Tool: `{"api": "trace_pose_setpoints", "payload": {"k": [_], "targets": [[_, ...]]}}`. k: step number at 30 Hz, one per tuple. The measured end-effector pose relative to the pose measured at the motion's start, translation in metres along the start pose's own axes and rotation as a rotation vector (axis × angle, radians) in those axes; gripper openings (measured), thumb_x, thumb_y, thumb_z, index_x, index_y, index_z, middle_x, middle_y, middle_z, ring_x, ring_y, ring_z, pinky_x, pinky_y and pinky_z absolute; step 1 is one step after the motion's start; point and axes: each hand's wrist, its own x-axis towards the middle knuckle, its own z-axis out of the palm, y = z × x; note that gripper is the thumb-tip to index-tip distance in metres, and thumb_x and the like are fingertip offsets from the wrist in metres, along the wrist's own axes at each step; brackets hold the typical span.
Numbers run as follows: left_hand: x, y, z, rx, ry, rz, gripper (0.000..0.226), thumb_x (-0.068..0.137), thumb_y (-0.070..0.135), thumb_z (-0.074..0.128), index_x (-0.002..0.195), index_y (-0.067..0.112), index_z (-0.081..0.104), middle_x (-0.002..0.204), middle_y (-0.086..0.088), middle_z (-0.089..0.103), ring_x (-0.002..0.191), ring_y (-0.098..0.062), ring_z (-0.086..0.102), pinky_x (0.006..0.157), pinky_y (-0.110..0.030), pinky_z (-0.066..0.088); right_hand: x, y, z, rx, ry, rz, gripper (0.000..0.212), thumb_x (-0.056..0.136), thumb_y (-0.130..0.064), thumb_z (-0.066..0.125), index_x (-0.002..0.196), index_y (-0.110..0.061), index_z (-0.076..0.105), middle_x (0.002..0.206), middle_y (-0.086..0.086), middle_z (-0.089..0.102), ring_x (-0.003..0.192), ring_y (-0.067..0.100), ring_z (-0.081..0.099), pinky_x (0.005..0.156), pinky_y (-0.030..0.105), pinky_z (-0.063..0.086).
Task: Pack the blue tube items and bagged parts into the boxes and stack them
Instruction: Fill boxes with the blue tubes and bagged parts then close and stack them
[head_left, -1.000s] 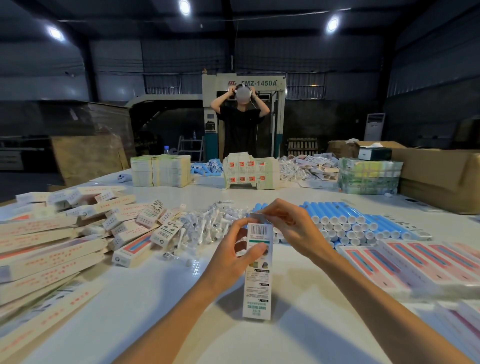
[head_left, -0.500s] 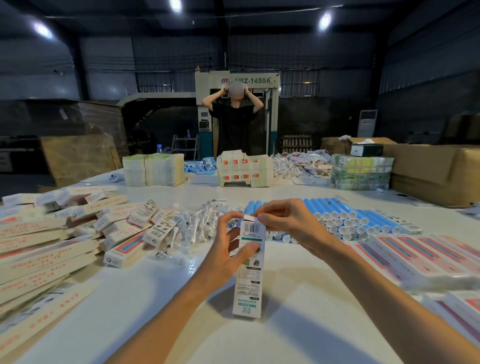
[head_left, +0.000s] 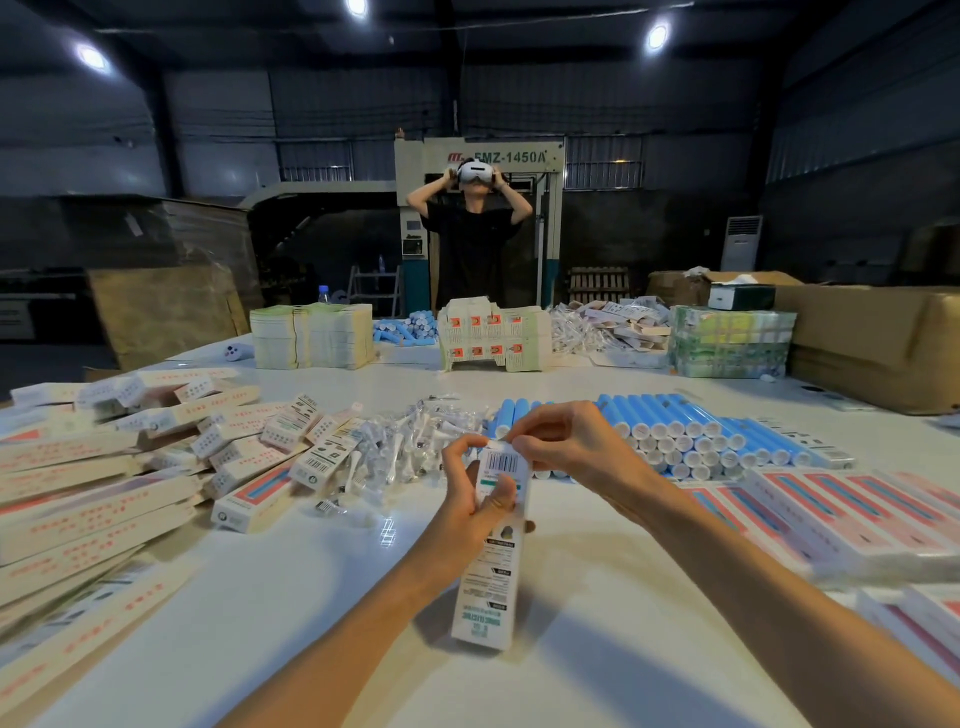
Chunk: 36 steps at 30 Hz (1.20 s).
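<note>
Moved: left hand (head_left: 475, 499) higher on box (head_left: 488, 561)
Grip: left wraps it; right hand (head_left: 566, 447) apparently pinches flap (head_left: 496, 446)
Risk: forced flap creases

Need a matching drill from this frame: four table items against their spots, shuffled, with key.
1 upright box
2 blue tubes
3 bagged parts
4 long flat boxes

A heaped at the table's left side
B piled just left of the hands
C gripped by left hand, top pinched by right hand
D stacked in rows behind the right hand

Pairs: 1-C, 2-D, 3-B, 4-A
</note>
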Motion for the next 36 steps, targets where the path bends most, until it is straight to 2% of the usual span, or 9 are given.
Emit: {"api": "trace_pose_setpoints", "payload": {"k": [4,7,9,13,17,22,24,28,36], "targets": [[-0.002,-0.006,0.004,0.088,-0.002,-0.01,0.088,0.086,-0.003,0.084,0.13,0.047,0.027,0.134,-0.005,0.054,0.087,-0.031,0.078,0.073,-0.045,0.067,0.0,0.003,0.0,0.04,0.002,0.071,0.008,0.094,-0.007,0.072,0.096,-0.006,0.08,0.096,0.01,0.08,0.101,0.03,0.074,0.087,0.05,0.062],[-0.002,-0.004,-0.001,0.208,-0.002,0.023,0.094,0.084,0.001,0.082,0.135,0.051,0.021,0.131,-0.004,0.056,0.069,-0.034,0.077,0.063,-0.04,0.064,0.006,0.0,-0.011,0.042,-0.078,0.124,0.008,0.091,-0.009,0.076,0.092,-0.011,0.083,0.1,0.006,0.081,0.101,0.021,0.075,0.085,0.041,0.064],[-0.001,-0.002,-0.004,0.254,0.005,0.051,0.098,0.082,0.005,0.083,0.14,0.053,0.02,0.133,-0.004,0.053,0.069,-0.035,0.077,0.062,-0.039,0.064,0.01,-0.004,-0.014,0.035,-0.119,0.113,0.009,0.089,-0.008,0.077,0.09,-0.014,0.084,0.102,0.004,0.08,0.102,0.018,0.075,0.085,0.035,0.064],[-0.002,0.0,-0.007,0.28,0.005,0.079,0.09,0.084,0.01,0.083,0.14,0.048,0.025,0.133,-0.003,0.053,0.071,-0.035,0.078,0.065,-0.047,0.067,0.014,-0.012,-0.011,-0.053,-0.152,0.041,0.011,0.091,-0.012,0.077,0.088,-0.02,0.083,0.097,0.001,0.08,0.099,0.012,0.075,0.077,0.026,0.062],[-0.003,0.001,-0.012,0.264,0.034,0.098,0.084,0.085,0.008,0.083,0.136,0.047,0.029,0.133,0.001,0.054,0.078,-0.034,0.077,0.064,-0.048,0.066,0.003,-0.004,-0.008,0.064,-0.134,0.049,0.01,0.094,-0.018,0.076,0.1,-0.018,0.084,0.105,0.003,0.08,0.106,0.016,0.074,0.093,0.035,0.062],[0.0,0.001,-0.011,0.257,0.076,0.117,0.084,0.083,0.001,0.08,0.134,0.047,0.03,0.129,-0.008,0.054,0.079,-0.033,0.076,0.062,-0.043,0.065,-0.024,0.024,0.017,0.147,0.005,-0.067,0.031,0.098,-0.013,0.072,0.128,-0.02,0.072,0.122,-0.004,0.076,0.119,0.013,0.069,0.1,0.033,0.057],[0.001,0.001,-0.01,0.262,0.085,0.129,0.085,0.084,-0.001,0.078,0.134,0.047,0.031,0.129,-0.006,0.054,0.079,-0.032,0.076,0.061,-0.041,0.065,-0.028,0.029,0.024,0.137,0.1,-0.133,0.032,0.097,-0.01,0.072,0.128,-0.018,0.071,0.119,-0.005,0.077,0.116,0.013,0.071,0.097,0.031,0.059],[0.001,-0.003,-0.011,0.265,0.097,0.134,0.084,0.083,0.003,0.079,0.138,0.046,0.032,0.121,0.0,0.061,0.078,-0.033,0.076,0.061,-0.045,0.066,-0.03,0.026,0.032,0.064,0.133,-0.195,0.03,0.098,-0.009,0.071,0.126,-0.019,0.073,0.113,-0.01,0.078,0.111,0.01,0.073,0.085,0.026,0.061],[0.001,-0.004,-0.011,0.237,0.098,0.137,0.079,0.085,0.004,0.079,0.138,0.038,0.032,0.123,-0.008,0.063,0.079,-0.032,0.077,0.061,-0.04,0.064,-0.03,0.023,0.029,-0.103,0.151,-0.274,0.028,0.099,-0.015,0.072,0.126,-0.02,0.076,0.113,-0.011,0.078,0.108,0.011,0.074,0.088,0.029,0.061]]}}
